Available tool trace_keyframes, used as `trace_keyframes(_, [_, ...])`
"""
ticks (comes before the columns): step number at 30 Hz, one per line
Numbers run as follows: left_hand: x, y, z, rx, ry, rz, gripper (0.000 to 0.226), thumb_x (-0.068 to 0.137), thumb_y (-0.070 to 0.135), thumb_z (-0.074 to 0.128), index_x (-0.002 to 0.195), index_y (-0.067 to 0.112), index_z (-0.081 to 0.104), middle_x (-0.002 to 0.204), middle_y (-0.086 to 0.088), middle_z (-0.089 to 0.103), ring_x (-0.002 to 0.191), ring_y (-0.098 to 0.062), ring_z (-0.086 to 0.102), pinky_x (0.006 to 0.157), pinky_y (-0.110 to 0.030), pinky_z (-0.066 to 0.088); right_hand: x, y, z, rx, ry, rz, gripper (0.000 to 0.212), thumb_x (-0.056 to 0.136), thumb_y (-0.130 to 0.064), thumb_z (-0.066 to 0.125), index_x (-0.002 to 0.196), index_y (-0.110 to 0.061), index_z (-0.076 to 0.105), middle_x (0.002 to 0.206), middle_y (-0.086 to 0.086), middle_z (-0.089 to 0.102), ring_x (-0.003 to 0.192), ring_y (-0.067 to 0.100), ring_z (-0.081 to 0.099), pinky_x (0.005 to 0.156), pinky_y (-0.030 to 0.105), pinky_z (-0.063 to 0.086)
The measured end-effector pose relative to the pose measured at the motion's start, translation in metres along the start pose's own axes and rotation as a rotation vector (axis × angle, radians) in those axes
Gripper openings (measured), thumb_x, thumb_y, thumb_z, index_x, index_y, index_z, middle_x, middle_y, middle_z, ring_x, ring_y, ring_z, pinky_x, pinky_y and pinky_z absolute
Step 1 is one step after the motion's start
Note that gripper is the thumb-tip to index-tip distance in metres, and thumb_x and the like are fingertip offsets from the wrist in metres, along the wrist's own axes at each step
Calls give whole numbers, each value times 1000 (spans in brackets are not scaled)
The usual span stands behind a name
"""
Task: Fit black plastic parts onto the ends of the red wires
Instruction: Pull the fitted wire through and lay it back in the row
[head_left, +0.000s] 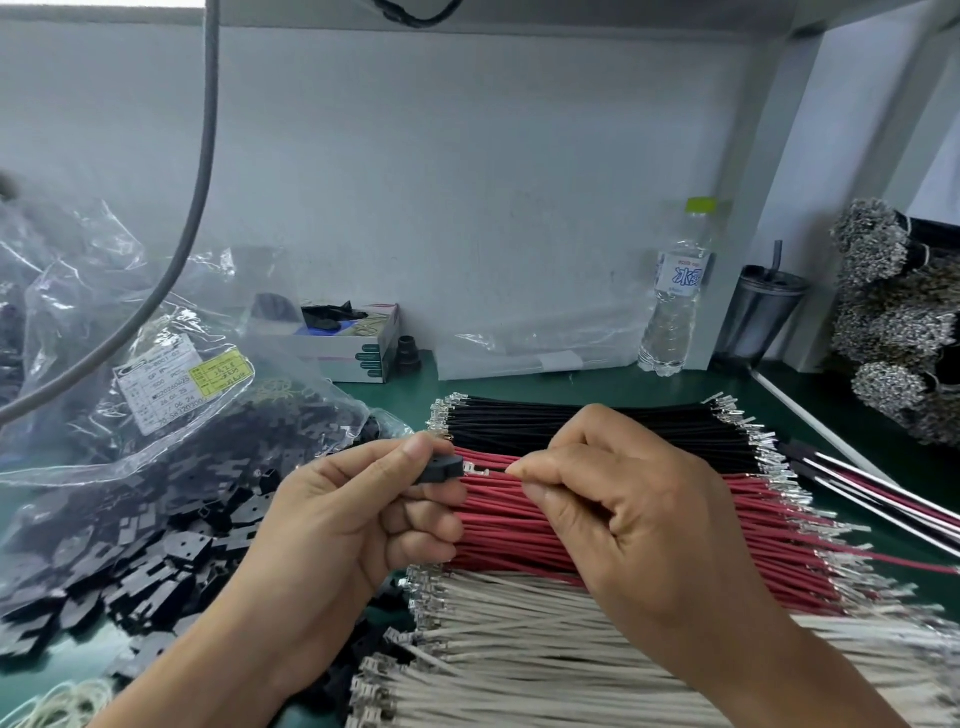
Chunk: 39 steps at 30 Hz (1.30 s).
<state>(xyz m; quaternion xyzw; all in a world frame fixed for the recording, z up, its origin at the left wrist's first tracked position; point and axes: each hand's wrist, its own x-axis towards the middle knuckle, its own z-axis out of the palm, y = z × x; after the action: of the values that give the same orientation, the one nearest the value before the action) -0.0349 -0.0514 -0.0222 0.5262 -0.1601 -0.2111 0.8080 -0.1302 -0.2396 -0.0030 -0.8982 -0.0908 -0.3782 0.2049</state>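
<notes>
1. Where the two hands meet above the wire bundles, the left hand pinches a black plastic part between thumb and forefinger, the other fingers curled beneath it.
2. The right hand pinches a wire whose metal terminal points at the part; thumb and forefinger are closed on it, the remaining fingers curled. The terminal tip lies just beside the part's right face; whether it has entered cannot be told.
3. The red wires lie in a flat bundle on the green bench, directly under both hands, between black wires behind and white wires in front.
4. Loose black plastic parts lie heaped to the left, partly under a clear plastic bag bearing labels.
5. At the back wall stand a small open box, a water bottle and a lidded tumbler.
6. Bundled terminal ends are stacked at far right.
</notes>
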Motion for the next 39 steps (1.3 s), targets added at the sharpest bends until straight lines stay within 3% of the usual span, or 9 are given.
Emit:
trace_keyframes(5, [-2, 2, 2, 21, 14, 22, 34, 74, 28, 75, 95, 1, 80, 80, -22, 72, 56, -22, 69, 51, -27, 59, 1, -3, -3, -235, -19, -139, 8, 90, -12, 69, 90, -17, 75, 79, -8, 56, 63, 12, 51, 44, 30, 45])
trace_keyframes(10, [-3, 4, 2, 75, 17, 15, 36, 75, 28, 88, 94, -1, 80, 79, -23, 73, 56, -23, 69, 50, -28, 59, 2, -2, -2, -346, 12, -213, 14, 83, 0, 73, 89, -13, 73, 80, -4, 56, 66, 15, 49, 42, 32, 43])
trace_keyframes(17, [-6, 0, 9, 29, -6, -14, 34, 76, 30, 80, 99, 5, 81, 83, -20, 75, 61, -24, 72, 52, -28, 59, -1, -4, 7, -243, 4, -171, 6, 90, -13, 68, 93, -17, 73, 85, -6, 58, 70, 12, 54, 49, 32, 47])
trace_keyframes(20, [-9, 3, 8, 349, -30, 217, 35, 71, 24, 91, 104, 21, 82, 93, -13, 79, 74, -25, 76, 57, -30, 60, -1, -2, 8, -161, -12, -83, 14, 97, -24, 61, 96, -21, 74, 87, -11, 59, 72, 7, 57, 53, 29, 49])
trace_keyframes(23, [-11, 7, 5, 636, 3, 334, 29, 66, 24, 86, 93, 34, 84, 78, -5, 79, 65, -18, 76, 59, -23, 60, -2, 1, 6, -54, -30, -34, 13, 93, -28, 63, 94, -24, 75, 87, -16, 60, 74, 2, 58, 59, 21, 50])
trace_keyframes(27, [-10, 7, 6, 582, 18, 310, 25, 65, 18, 84, 88, 26, 84, 66, -10, 77, 58, -22, 75, 54, -22, 58, -2, -1, 6, -61, -40, -38, 10, 91, -26, 65, 88, -23, 74, 84, -14, 59, 73, 3, 57, 59, 23, 49])
trace_keyframes(33, [-13, 6, 7, 527, -1, 306, 21, 66, 19, 84, 86, 22, 85, 68, -13, 77, 60, -28, 76, 52, -25, 59, -3, -5, 11, -60, -25, -74, 18, 96, -25, 58, 88, -17, 72, 83, -9, 58, 71, 8, 55, 57, 28, 49])
trace_keyframes(37, [-11, 4, 5, 636, 6, 327, 18, 71, 26, 85, 88, 33, 84, 63, -7, 75, 52, -27, 71, 45, -32, 52, 1, -6, -6, -227, -15, -107, 7, 91, -28, 71, 86, -24, 74, 82, -15, 61, 75, 8, 56, 58, 20, 45])
trace_keyframes(39, [-8, 2, 3, 623, 24, 340, 17, 73, 25, 85, 89, 32, 84, 62, -6, 74, 45, -24, 67, 41, -25, 48, 1, -13, -14, -223, -18, -112, 7, 88, -35, 70, 87, -28, 72, 85, -16, 59, 80, 9, 53, 62, 18, 40])
